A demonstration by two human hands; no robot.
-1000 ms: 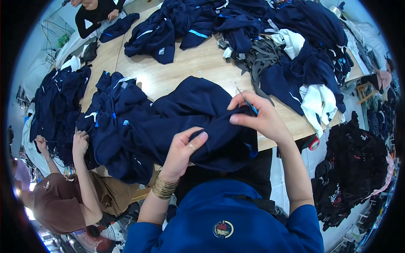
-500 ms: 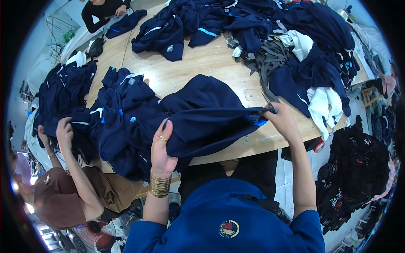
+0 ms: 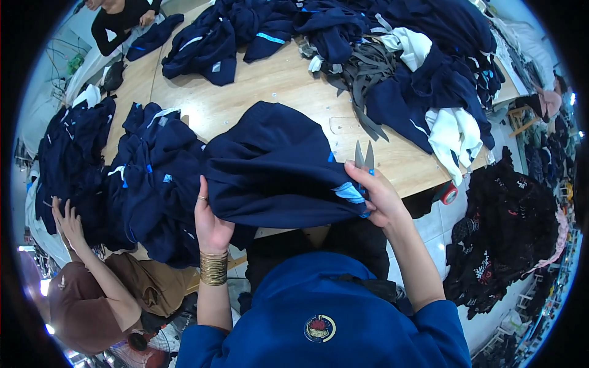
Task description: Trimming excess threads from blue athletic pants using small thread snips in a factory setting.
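A navy garment (image 3: 276,168) with a light-blue trim lies spread over the near edge of a wooden table (image 3: 245,98). My left hand (image 3: 210,222), with gold bangles at the wrist, grips the garment's lower left edge. My right hand (image 3: 375,195) pinches the right edge by the light-blue trim and also holds small thread snips (image 3: 364,156), blades pointing up and away from me.
A heap of navy garments (image 3: 147,184) lies left of mine, and more piles (image 3: 399,49) with white and grey pieces cover the far side. A seated person's hand (image 3: 66,221) rests on the left pile. Another person (image 3: 119,15) works at the far end. Black clothes (image 3: 509,227) are heaped right.
My hands have spread the garment wider and pulled it flat toward me. The right hand has turned, so the snips now point upward.
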